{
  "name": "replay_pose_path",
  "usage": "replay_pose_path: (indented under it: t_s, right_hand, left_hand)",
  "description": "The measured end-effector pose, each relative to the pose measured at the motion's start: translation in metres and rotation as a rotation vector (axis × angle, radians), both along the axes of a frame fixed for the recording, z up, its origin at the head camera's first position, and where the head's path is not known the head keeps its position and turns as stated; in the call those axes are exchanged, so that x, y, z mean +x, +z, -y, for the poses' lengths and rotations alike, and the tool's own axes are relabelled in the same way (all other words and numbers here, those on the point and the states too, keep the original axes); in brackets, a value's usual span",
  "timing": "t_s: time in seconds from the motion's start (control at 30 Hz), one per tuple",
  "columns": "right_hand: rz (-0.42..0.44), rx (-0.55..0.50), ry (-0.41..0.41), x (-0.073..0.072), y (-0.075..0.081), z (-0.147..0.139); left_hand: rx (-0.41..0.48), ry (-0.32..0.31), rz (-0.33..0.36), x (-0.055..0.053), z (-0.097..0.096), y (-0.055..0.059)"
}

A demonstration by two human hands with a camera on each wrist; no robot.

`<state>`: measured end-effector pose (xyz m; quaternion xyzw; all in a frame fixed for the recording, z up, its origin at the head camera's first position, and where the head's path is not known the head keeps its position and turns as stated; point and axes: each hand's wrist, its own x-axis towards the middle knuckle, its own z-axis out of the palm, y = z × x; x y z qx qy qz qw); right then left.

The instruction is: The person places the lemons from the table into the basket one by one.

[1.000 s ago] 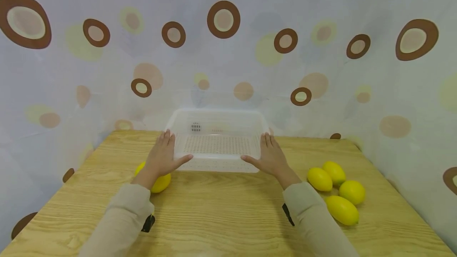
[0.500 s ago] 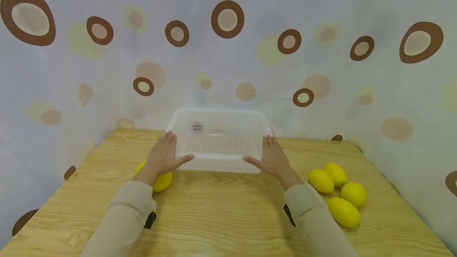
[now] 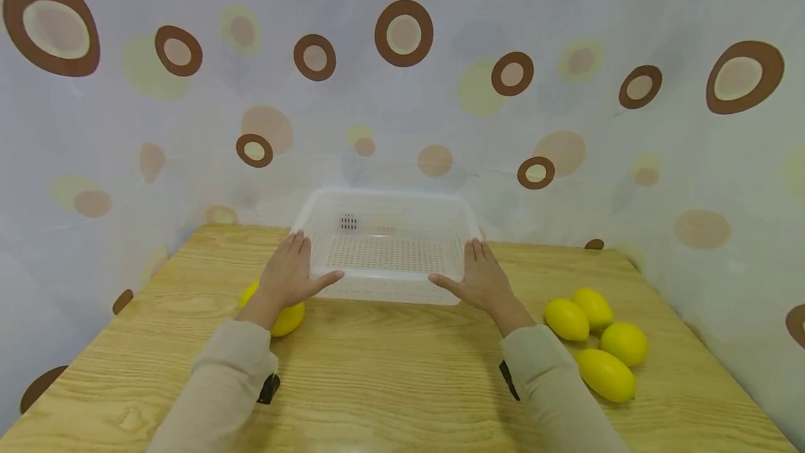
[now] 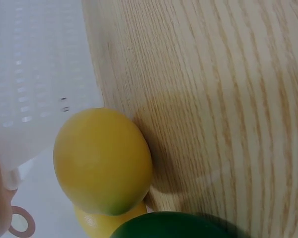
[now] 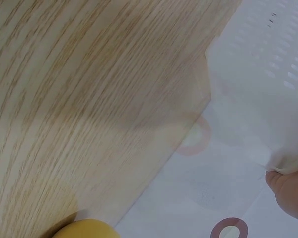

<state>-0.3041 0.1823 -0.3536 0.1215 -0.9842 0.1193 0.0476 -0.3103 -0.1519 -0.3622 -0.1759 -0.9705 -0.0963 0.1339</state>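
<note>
A white perforated plastic basket [image 3: 386, 289] stands near the far edge of the table. My left hand [image 3: 288, 275] holds its near left corner, fingers along the side and thumb on the front rim. Mirroring it, my right hand [image 3: 486, 282] holds the near right corner. No fruit shows inside the basket. Lemons [image 3: 288, 319] lie partly hidden below my left wrist; the left wrist view shows a lemon [image 4: 102, 161] close up with another behind it. In the right wrist view, a fingertip [image 5: 288, 191] of my right hand meets the basket's rim.
Several more lemons [image 3: 606, 375] lie grouped on the right of the wooden table [image 3: 390, 383], beside my right forearm. A patterned curtain [image 3: 402, 110] hangs behind the table. A dark green rounded object [image 4: 174, 228] shows at the bottom of the left wrist view.
The head view shifts very slightly. Both hands keep their places on the basket, and the basket and lemons stay where they were.
</note>
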Motion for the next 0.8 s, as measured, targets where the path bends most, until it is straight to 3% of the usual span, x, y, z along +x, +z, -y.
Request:
replay_pose_path:
  t_s: [0.8]
  right_hand:
    - [-0.003,0.003,-0.008,0.0011,0.0007,-0.0004]
  left_hand:
    - [0.005,0.020,0.026,0.0020,-0.0014,-0.0002]
